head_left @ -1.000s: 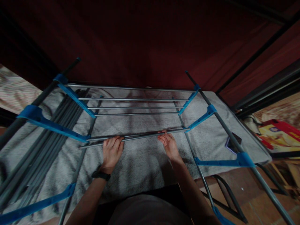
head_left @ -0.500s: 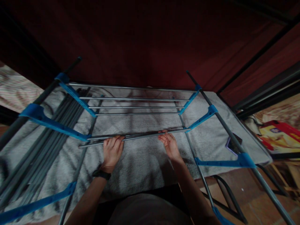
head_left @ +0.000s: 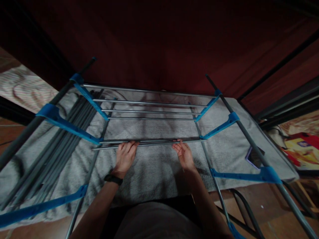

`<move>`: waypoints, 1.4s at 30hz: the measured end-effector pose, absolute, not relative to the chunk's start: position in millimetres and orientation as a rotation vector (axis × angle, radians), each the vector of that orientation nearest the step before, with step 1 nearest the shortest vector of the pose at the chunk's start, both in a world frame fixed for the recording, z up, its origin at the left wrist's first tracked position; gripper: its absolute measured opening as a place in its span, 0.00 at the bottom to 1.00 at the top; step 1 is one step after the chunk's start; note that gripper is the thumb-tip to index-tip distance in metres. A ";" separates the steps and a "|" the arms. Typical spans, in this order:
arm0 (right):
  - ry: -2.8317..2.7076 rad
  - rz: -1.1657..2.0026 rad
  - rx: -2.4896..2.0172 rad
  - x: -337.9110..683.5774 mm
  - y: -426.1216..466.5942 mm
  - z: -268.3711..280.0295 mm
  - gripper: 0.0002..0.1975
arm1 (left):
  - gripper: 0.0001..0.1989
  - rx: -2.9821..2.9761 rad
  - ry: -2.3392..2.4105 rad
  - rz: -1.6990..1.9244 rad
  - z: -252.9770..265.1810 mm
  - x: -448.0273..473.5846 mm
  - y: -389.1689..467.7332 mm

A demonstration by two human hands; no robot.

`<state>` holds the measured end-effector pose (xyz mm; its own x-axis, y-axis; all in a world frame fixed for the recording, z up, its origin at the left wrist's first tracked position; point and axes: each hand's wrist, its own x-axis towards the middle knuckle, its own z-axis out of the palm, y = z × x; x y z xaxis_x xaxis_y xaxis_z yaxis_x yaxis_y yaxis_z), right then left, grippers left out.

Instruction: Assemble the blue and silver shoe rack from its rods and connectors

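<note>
A loose grey metal rod [head_left: 156,143] lies across the near side of a rack frame, in front of a similar rod. My left hand [head_left: 126,155] is closed over it left of the middle, palm down. Palm up, my right hand [head_left: 184,155] has its fingers curled at the same rod, right of the middle. The rod's right end meets the right blue bracket [head_left: 220,127]; whether it is seated there I cannot tell. Its left end sits just in front of the left blue bracket [head_left: 72,128], apart from its tip.
Several grey tubes [head_left: 58,149] lie bundled on the grey blanket [head_left: 154,176] at the left. Several fixed rods span the far brackets. A phone [head_left: 256,156] rests near the right upright. A red and yellow package [head_left: 304,151] is farther right. A dark red fabric surface [head_left: 159,46] rises behind.
The view has shifted a little, so the rack appears farther right. Both hands keep their places on the rod, whose left end is slightly nearer the left bracket.
</note>
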<state>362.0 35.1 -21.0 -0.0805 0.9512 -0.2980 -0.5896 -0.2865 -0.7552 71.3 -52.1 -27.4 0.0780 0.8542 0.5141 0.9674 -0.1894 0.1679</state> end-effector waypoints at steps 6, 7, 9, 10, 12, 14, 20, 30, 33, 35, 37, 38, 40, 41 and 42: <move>-0.483 1.659 -0.946 367.9 33.7 -30.5 0.10 | 0.20 -2.218 -1.857 -0.661 -28.7 72.7 -52.3; -0.482 1.659 -0.946 368.1 33.9 -30.7 0.10 | 0.21 -2.225 -1.865 -0.647 -28.7 73.0 -52.1; -0.485 1.650 -0.949 368.1 34.2 -30.6 0.09 | 0.20 -2.234 -1.873 -0.614 -28.5 73.7 -51.7; -0.488 1.644 -0.950 368.1 34.2 -30.6 0.09 | 0.20 -2.239 -1.872 -0.595 -28.4 74.1 -51.5; -0.501 1.638 -0.946 368.0 33.9 -30.9 0.08 | 0.21 -2.250 -1.875 -0.565 -28.3 74.7 -51.5; -0.512 1.634 -0.934 368.4 33.4 -32.0 0.09 | 0.22 -2.262 -1.881 -0.546 -28.0 75.5 -51.9; -0.470 1.627 -0.926 370.1 33.1 -36.9 0.10 | 0.23 -2.261 -1.819 -0.485 -25.2 78.9 -52.9; -0.484 1.620 -0.910 369.5 31.5 -35.6 0.10 | 0.25 -2.321 -1.856 -0.520 -23.9 81.2 -52.3; -0.499 1.614 -0.915 369.5 31.4 -35.8 0.09 | 0.23 -2.321 -1.856 -0.513 -23.8 81.2 -52.5; -0.508 1.612 -0.917 369.3 31.6 -36.3 0.09 | 0.21 -2.323 -1.847 -0.495 -24.2 80.8 -52.5; -0.517 1.612 -0.917 369.3 31.8 -36.9 0.09 | 0.20 -2.322 -1.840 -0.483 -25.0 80.2 -52.3; -0.520 1.611 -0.917 369.4 31.8 -37.3 0.08 | 0.20 -2.321 -1.839 -0.481 -25.5 80.0 -52.2; -0.525 1.608 -0.915 369.8 31.6 -37.9 0.08 | 0.20 -2.320 -1.835 -0.481 -26.6 79.5 -52.0; -0.526 1.606 -0.911 370.1 31.5 -38.1 0.08 | 0.20 -2.320 -1.832 -0.481 -27.0 79.3 -51.9; -0.527 1.605 -0.906 370.3 31.4 -38.3 0.08 | 0.20 -2.324 -1.827 -0.479 -27.5 79.2 -51.7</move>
<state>370.3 31.4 -38.3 -0.0400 0.9616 -0.2715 -0.6132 -0.2381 -0.7532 79.2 -51.7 -27.5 0.2088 0.9182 0.3366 0.9652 -0.2489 0.0802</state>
